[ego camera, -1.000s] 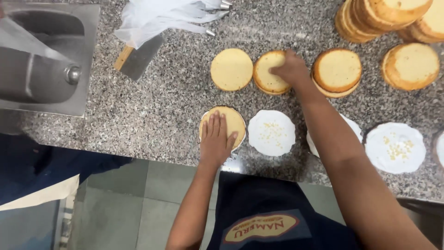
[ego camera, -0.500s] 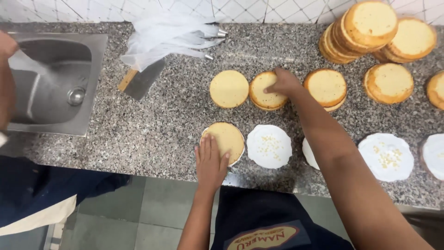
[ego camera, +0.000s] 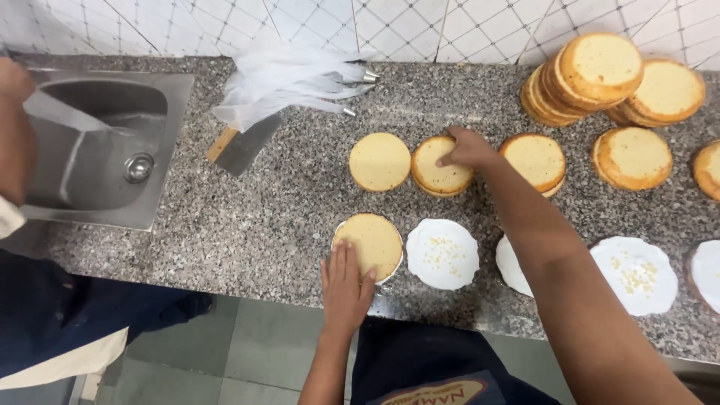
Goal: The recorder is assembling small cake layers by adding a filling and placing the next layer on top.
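My left hand (ego camera: 345, 289) rests flat, fingers apart, at the near edge of a round yellow cake layer (ego camera: 372, 241) that lies on a white board at the counter's front. My right hand (ego camera: 466, 148) reaches across and its fingertips grip the far right edge of a second cake layer (ego camera: 437, 166) in the middle row. Another bare layer (ego camera: 379, 160) lies just left of it, and a thicker one (ego camera: 534, 159) just right of my right hand.
White round boards (ego camera: 442, 253) (ego camera: 636, 273) with crumbs line the front of the granite counter (ego camera: 270, 217). Stacked cake layers (ego camera: 592, 75) stand at the back right. A cleaver (ego camera: 241, 147) and piping bags (ego camera: 292, 79) lie near a steel sink (ego camera: 97, 150). Another person's arm (ego camera: 15, 135) is at far left.
My left hand has slid back off the front cake layer toward the counter edge. My right hand stays on the middle layer. The view has tilted up slightly.
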